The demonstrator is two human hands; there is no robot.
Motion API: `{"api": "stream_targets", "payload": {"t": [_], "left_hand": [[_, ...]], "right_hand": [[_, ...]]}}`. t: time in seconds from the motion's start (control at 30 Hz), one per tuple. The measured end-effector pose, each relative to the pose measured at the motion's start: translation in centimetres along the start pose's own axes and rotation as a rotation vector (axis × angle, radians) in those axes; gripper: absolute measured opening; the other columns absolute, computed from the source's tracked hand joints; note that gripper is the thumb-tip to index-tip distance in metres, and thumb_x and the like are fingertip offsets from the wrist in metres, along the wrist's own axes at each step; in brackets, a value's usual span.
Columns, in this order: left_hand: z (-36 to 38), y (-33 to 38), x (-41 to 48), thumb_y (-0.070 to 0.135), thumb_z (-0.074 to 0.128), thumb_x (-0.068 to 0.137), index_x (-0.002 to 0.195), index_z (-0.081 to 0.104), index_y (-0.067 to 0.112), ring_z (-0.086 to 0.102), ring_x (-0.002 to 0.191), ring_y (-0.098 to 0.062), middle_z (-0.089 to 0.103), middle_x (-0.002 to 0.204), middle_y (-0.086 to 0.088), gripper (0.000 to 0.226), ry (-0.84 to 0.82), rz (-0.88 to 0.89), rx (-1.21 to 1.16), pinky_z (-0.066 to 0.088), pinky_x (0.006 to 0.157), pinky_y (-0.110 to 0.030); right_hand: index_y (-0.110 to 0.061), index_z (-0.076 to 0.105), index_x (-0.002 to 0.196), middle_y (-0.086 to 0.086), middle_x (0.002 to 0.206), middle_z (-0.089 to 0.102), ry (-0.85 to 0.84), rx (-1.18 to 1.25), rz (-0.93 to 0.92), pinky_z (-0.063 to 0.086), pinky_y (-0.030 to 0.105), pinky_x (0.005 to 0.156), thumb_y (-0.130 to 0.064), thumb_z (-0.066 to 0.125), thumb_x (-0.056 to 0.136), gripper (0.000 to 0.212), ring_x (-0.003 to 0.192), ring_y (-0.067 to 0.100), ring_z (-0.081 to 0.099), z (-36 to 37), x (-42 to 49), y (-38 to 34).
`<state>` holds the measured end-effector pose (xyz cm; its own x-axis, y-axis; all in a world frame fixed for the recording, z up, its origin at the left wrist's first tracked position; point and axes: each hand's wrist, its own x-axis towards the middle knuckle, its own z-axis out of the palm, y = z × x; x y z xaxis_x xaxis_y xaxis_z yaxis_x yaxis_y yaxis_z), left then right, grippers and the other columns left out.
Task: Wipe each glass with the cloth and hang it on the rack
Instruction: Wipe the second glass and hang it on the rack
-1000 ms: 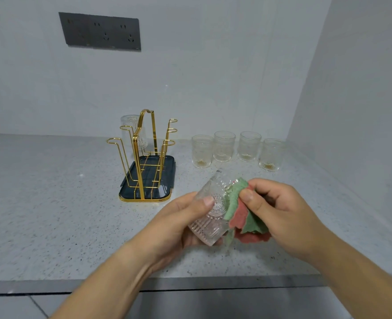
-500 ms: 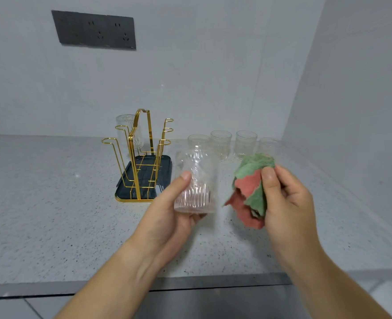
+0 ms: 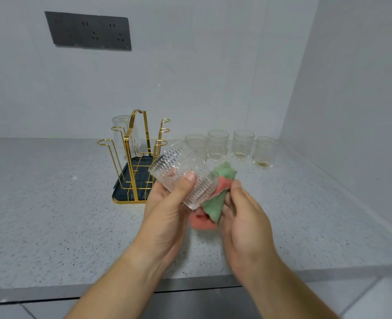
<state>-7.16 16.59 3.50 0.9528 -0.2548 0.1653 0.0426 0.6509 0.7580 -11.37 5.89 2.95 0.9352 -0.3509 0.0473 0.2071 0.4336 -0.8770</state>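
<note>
Glass point(image 3: 183, 178) is in the air just in front of the rack point(image 3: 135, 157) and a bit to its right. It is tilted on its side, base up toward the rack, mouth down toward the cloth point(image 3: 215, 201). Left hand point(image 3: 167, 210) is clamped round it, thumb on the ribbed wall, fingers underneath. Right hand point(image 3: 243, 224) pinches the bunched green-and-pink cloth, which presses on the glass at the mouth end. The hands are close together. Cannot tell if any cloth is inside the mouth.

Step in hand looks like wiping, not yet hanging. To do it well:
- Turn the glass with the left hand and hold the cloth hand steady, so the whole wall gets covered.
- Work the cloth into the ribs and dots, which probably trap moisture.
- Push a wad inside and run it round the rim.
- Grip firmly, since the hard bench point(image 3: 52, 215) is below.

Four more glasses point(image 3: 218, 145) stand upright in a row right of the rack, one partly hidden behind the held glass. One hung glass point(image 3: 123, 132) sits mouth down on a far peg. The near pegs look free. For hanging, go mouth down and lower straight so the wire misses the rim. A dark tray point(image 3: 121, 187) lies under the rack.
</note>
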Motion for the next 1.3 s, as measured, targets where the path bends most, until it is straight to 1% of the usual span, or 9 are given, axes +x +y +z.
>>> {"api": "stream_targets", "payload": {"t": [0.2, 0.3, 0.5, 0.67, 0.77, 0.87, 0.97, 1.13, 1.3], "left_hand": [[0.4, -0.5, -0.5, 0.007, 0.078, 0.079, 0.128, 0.057, 0.002, 0.076, 0.101, -0.037, 0.075, 0.114, -0.021, 0.053, 0.072, 0.139, 0.068, 0.063, 0.076, -0.037], [0.1, -0.5, -0.4, 0.009, 0.079, 0.081, 0.103, 0.074, 0.015, 0.078, 0.092, -0.033, 0.077, 0.104, -0.019, 0.023, 0.046, 0.157, 0.098, 0.063, 0.073, -0.038], [1.0, -1.6, -1.5, 0.007, 0.072, 0.083, 0.091, 0.08, 0.023, 0.075, 0.089, -0.021, 0.079, 0.096, -0.01, 0.02, -0.064, 0.173, 0.154, 0.061, 0.072, -0.026], [0.5, -1.3, -1.1, 0.018, 0.085, 0.08, 0.103, 0.07, 0.011, 0.064, 0.049, -0.014, 0.07, 0.087, -0.018, 0.028, 0.066, 0.074, 0.164, 0.046, 0.038, -0.025], [0.3, -1.0, -0.7, 0.019, 0.08, 0.079, 0.109, 0.069, 0.014, 0.076, 0.074, -0.022, 0.074, 0.098, -0.015, 0.032, 0.093, 0.13, 0.147, 0.062, 0.064, -0.035], [0.1, -1.0, -0.3, 0.012, 0.085, 0.079, 0.117, 0.069, 0.011, 0.072, 0.114, -0.031, 0.076, 0.118, -0.015, 0.042, 0.107, 0.143, 0.099, 0.054, 0.102, -0.042], [0.2, -1.3, -0.6, 0.009, 0.082, 0.082, 0.13, 0.063, 0.002, 0.071, 0.118, -0.028, 0.075, 0.124, -0.014, 0.053, 0.073, 0.131, 0.076, 0.054, 0.101, -0.038], [0.6, -2.2, -1.5, 0.01, 0.076, 0.082, 0.117, 0.073, 0.014, 0.074, 0.113, -0.026, 0.078, 0.117, -0.012, 0.035, -0.016, 0.114, 0.122, 0.058, 0.091, -0.029], [1.3, -2.3, -1.7, 0.015, 0.076, 0.079, 0.126, 0.066, 0.006, 0.073, 0.1, -0.023, 0.078, 0.116, -0.012, 0.049, -0.042, 0.094, 0.149, 0.056, 0.071, -0.031]], "right_hand": [[-0.025, 0.059, 0.137, -0.007, 0.13, 0.072, -0.234, 0.016, 0.039, 0.056, 0.023, 0.087, -0.054, 0.031, 0.093, 0.059, 0.123, 0.006, 0.065, 0.6, -2.1, 2.1], [-0.025, 0.054, 0.142, -0.007, 0.134, 0.069, -0.243, -0.016, -0.008, 0.053, 0.023, 0.093, -0.06, 0.03, 0.099, 0.061, 0.128, 0.008, 0.061, 0.4, -2.3, 1.9], [-0.029, 0.067, 0.129, -0.002, 0.116, 0.075, -0.165, -0.009, -0.111, 0.047, 0.031, 0.083, -0.063, 0.027, 0.099, 0.061, 0.101, 0.009, 0.067, 0.0, 0.2, -0.1], [-0.014, 0.069, 0.121, 0.021, 0.108, 0.072, -0.216, -0.051, -0.025, 0.055, 0.039, 0.086, -0.071, 0.035, 0.088, 0.073, 0.104, 0.026, 0.068, 0.3, -1.9, 2.6], [0.009, 0.049, 0.104, 0.042, 0.109, 0.054, -0.22, -0.09, -0.063, 0.043, 0.053, 0.089, -0.082, 0.049, 0.08, 0.094, 0.1, 0.035, 0.057, 0.4, -3.3, 3.0], [-0.009, 0.067, 0.12, 0.006, 0.123, 0.074, -0.192, -0.047, -0.07, 0.055, 0.033, 0.099, -0.066, 0.045, 0.093, 0.066, 0.115, 0.017, 0.068, 0.2, -3.1, 2.2], [-0.029, 0.06, 0.134, -0.019, 0.108, 0.075, -0.252, -0.041, -0.151, 0.053, 0.013, 0.079, -0.056, 0.032, 0.1, 0.052, 0.1, -0.007, 0.067, 0.0, -2.0, 1.2], [-0.036, 0.064, 0.128, -0.009, 0.12, 0.075, -0.177, -0.191, -0.14, 0.052, 0.036, 0.099, -0.065, 0.02, 0.097, 0.061, 0.115, 0.01, 0.069, -0.7, 1.5, -0.8], [-0.03, 0.07, 0.125, 0.014, 0.123, 0.074, -0.166, -0.044, 0.11, 0.054, 0.055, 0.089, -0.071, 0.012, 0.099, 0.075, 0.112, 0.041, 0.065, -1.6, 2.6, -0.7]]}}
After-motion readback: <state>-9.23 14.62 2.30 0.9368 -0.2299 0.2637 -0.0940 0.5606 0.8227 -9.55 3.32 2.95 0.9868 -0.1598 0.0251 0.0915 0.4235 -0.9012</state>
